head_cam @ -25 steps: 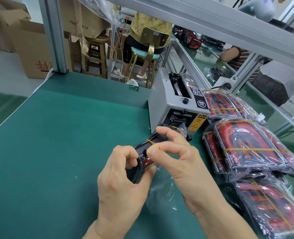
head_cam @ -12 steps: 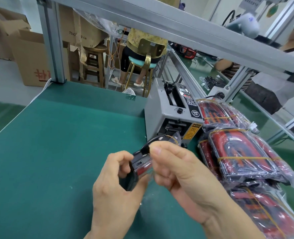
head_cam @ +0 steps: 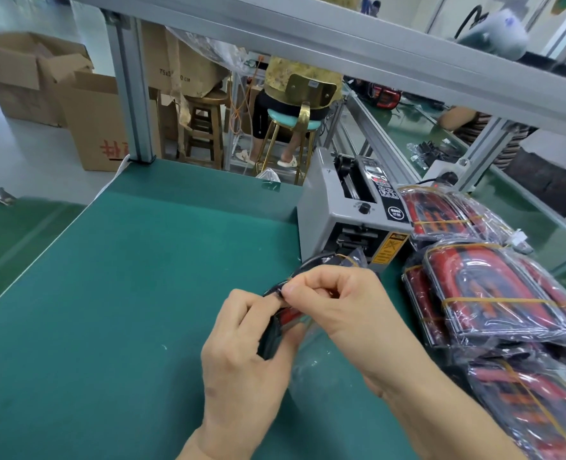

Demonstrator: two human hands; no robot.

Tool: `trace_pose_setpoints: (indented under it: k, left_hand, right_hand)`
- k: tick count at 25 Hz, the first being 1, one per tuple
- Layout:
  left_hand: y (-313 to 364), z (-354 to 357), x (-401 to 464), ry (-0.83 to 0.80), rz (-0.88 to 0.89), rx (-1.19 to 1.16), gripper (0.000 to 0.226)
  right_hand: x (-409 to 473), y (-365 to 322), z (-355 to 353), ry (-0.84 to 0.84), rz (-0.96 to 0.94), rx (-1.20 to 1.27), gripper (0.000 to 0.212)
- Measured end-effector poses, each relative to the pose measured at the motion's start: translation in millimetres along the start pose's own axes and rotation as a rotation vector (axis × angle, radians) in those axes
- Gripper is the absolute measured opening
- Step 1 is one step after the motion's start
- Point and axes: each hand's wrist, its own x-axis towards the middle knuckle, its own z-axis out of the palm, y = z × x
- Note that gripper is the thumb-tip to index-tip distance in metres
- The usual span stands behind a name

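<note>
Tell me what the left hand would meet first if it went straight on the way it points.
The right hand, probably: it and the left hand pinch the same bagged part, almost touching. Beyond them stands the grey tape dispenser; depth is unclear.

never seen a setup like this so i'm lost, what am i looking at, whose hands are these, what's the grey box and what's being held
No robot here: the pictures come from a camera worn on a person's head, looking forward and down, so the hands are that person's own. The left hand and right hand both pinch a small black and red part inside a clear plastic bag, over the green work table. Behind them stands a grey machine with a knob and a yellow warning label; its purpose isn't clear from this view. On the right lie bundles of similar bagged parts, bound with rubber bands.
</note>
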Motion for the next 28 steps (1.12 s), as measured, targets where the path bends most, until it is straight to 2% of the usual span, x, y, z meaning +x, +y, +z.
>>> trace_pose_setpoints:
  k: [5, 9, 12, 14, 16, 22, 26, 28]
  left_hand:
    - [-3.9, 0.3, -1.2, 0.014, 0.042, 0.047, 0.024]
    - [-2.4, 0.6, -0.5, 0.023, 0.054, 0.004, 0.031]
    - [-3.5, 0.0, -1.0, 0.013, 0.051, 0.007, 0.032]
    - [-4.9, -0.6, -1.2, 0.012, 0.033, -0.004, 0.033]
    - [-5.9, -1.5, -1.6, 0.004, 0.030, -0.019, 0.035]
    - [-4.5, -2.9, 0.7, -0.012, 0.057, -0.028, 0.024]
    - [-3.6, -3.5, 2.2, -0.025, 0.051, -0.027, 0.022]
    - [-2.2, -4.6, 1.9, -0.029, 0.051, -0.041, 0.022]
  right_hand:
    - [-2.8, -6.7, -6.2, -0.073, 0.006, 0.116, 0.023]
    - [1.2, 4.6, -5.1, 0.004, -0.073, -0.183, 0.016]
    - [2.6, 6.9, -7.9, 0.037, -0.111, -0.191, 0.006]
    - [5.4, 7.2, -18.2, -0.025, -0.094, -0.097, 0.016]
    - [10.0, 3.2, -30.5, -0.068, -0.082, -0.047, 0.013]
    - [23.2, -16.2, -37.7, -0.311, -0.230, -0.395, 0.003]
    - [28.0, -19.6, -34.0, -0.355, -0.254, -0.503, 0.003]
    - [29.8, -19.5, -36.4, -0.353, -0.265, -0.481, 0.009]
